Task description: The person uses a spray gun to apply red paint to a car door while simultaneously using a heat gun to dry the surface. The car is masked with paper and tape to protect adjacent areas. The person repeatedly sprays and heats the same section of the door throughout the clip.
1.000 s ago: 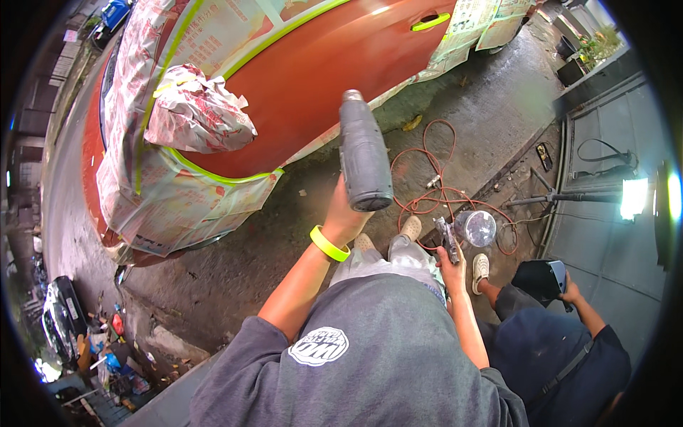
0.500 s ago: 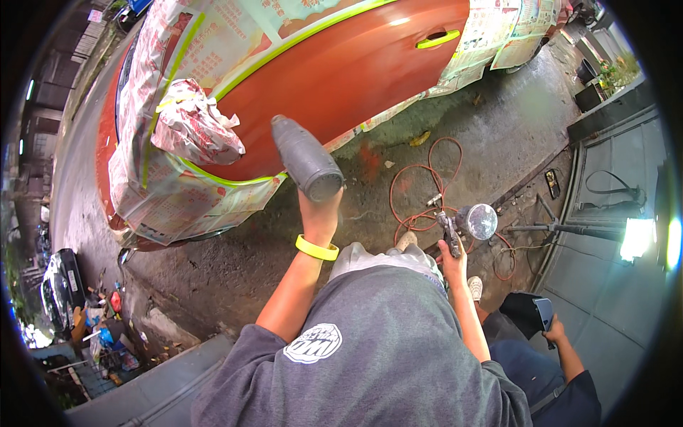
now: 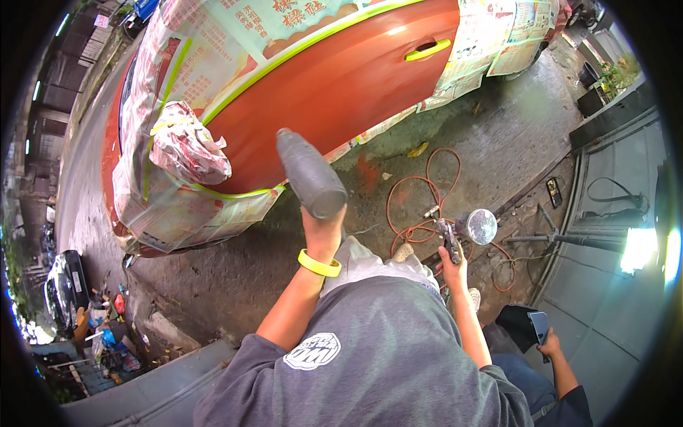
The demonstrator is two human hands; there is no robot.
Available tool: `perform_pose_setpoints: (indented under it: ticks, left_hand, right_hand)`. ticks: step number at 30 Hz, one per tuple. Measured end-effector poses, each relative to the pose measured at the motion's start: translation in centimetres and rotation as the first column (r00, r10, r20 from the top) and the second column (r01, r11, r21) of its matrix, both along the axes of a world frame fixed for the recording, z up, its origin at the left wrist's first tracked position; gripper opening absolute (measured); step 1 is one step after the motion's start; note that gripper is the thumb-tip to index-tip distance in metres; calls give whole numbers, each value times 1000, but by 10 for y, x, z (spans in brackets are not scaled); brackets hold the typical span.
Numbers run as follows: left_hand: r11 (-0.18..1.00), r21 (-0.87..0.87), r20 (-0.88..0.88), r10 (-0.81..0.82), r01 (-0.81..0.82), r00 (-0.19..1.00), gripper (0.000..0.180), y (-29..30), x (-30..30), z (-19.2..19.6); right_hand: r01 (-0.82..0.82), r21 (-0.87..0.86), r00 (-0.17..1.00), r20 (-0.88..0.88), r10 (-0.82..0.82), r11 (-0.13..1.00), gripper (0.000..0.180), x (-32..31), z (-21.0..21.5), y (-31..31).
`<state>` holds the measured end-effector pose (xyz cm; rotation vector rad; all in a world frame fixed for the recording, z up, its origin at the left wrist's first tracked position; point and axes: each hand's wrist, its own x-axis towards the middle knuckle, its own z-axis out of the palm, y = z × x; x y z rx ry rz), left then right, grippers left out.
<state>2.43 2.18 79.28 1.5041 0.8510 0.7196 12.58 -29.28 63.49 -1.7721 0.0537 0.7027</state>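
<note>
My left hand point(image 3: 324, 231) is closed around the handle of a dark grey heat gun point(image 3: 310, 178), whose narrow nozzle points at the car's orange-red door panel point(image 3: 334, 85). A gap separates the nozzle from the panel. Lower and to the right, my right hand point(image 3: 454, 269) grips a paint spray gun point(image 3: 448, 238) with a round, paint-flecked cup point(image 3: 481, 226). Masking paper and yellow-green tape border the door. Crumpled paper wraps the side mirror point(image 3: 191, 146), and the same tape covers the door handle point(image 3: 427, 50).
An orange air hose point(image 3: 390, 206) loops over the stained floor near my feet. A lit work lamp point(image 3: 639, 250) on a stand is at right, beside a grey metal gate. Another person's hand point(image 3: 551, 346) holds a phone at lower right. Mixed rubbish point(image 3: 110, 334) lies lower left.
The heat gun and my left hand sit slightly lower and further right in view. The car has shifted left a little in the picture. Both hands keep their holds.
</note>
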Motion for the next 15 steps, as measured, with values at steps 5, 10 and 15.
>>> perform_pose_setpoints:
  ticks: [5, 10, 15]
  left_hand:
    - [996, 28, 23, -90, 90, 996, 60, 27, 21, -38]
    - [905, 39, -154, -413, 423, 898, 54, 14, 54, -72]
    - [799, 150, -653, -363, 583, 665, 40, 21, 54, -121]
  right_hand:
    - [7, 21, 1000, 21, -7, 1000, 40, 0, 0, 6]
    - [-8, 11, 1000, 25, 7, 1000, 43, 1, -2, 5]
    - [30, -6, 997, 76, -30, 1000, 46, -4, -3, 0]
